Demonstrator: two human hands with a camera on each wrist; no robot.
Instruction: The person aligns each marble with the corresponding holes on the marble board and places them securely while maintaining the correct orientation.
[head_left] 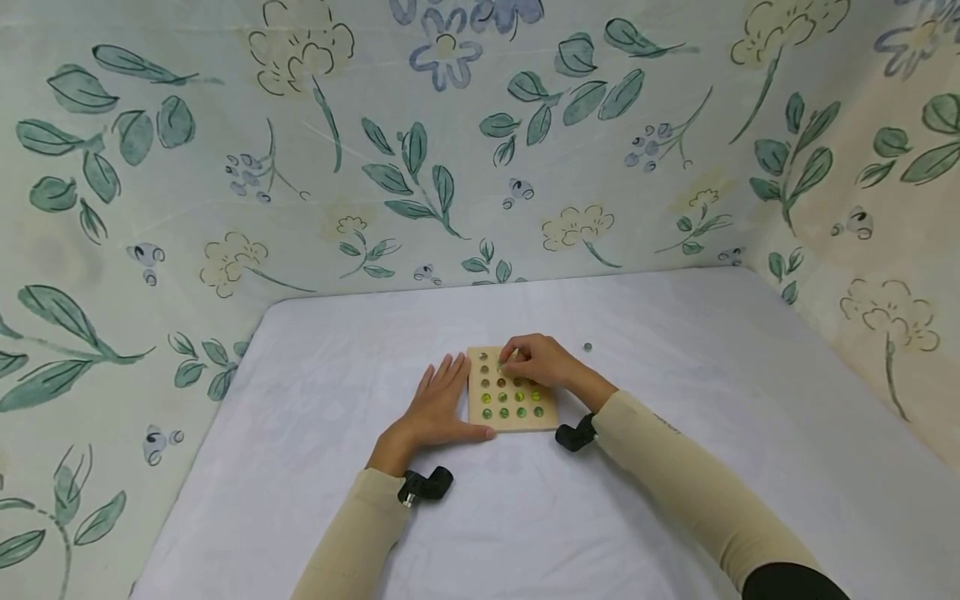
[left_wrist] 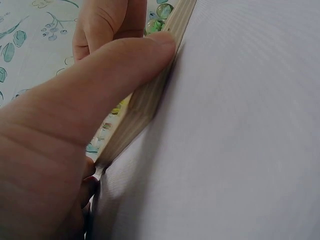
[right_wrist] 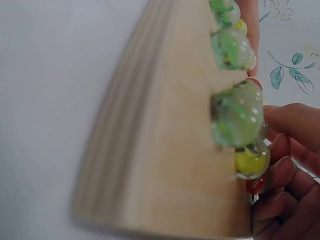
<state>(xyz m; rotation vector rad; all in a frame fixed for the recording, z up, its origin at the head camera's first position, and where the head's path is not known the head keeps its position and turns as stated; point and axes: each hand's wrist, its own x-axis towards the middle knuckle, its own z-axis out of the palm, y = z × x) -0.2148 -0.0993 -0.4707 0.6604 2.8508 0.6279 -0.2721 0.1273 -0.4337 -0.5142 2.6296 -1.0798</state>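
Note:
A square wooden board (head_left: 551, 418) lies on the white cloth, with rows of glass marbles in it. Green marbles (head_left: 504, 412) fill the front row; yellow ones (head_left: 503, 397) sit behind, then reddish ones. My left hand (head_left: 438, 404) lies along the board's left side, fingers straight, its thumb (left_wrist: 150, 52) touching the front edge. Over the back part of the board, my right hand (head_left: 538, 360) has curled fingers and pinches a marble, mostly hidden by the fingertips. In the right wrist view those fingers (right_wrist: 284, 172) are close beside the marbles.
One loose dark marble (head_left: 587, 347) lies on the cloth right of the board, beyond my right wrist. Each wrist carries a black camera (head_left: 427, 483). The white-covered table (head_left: 300, 375) meets a leaf-and-flower patterned backdrop (head_left: 442, 150) at the back and sides.

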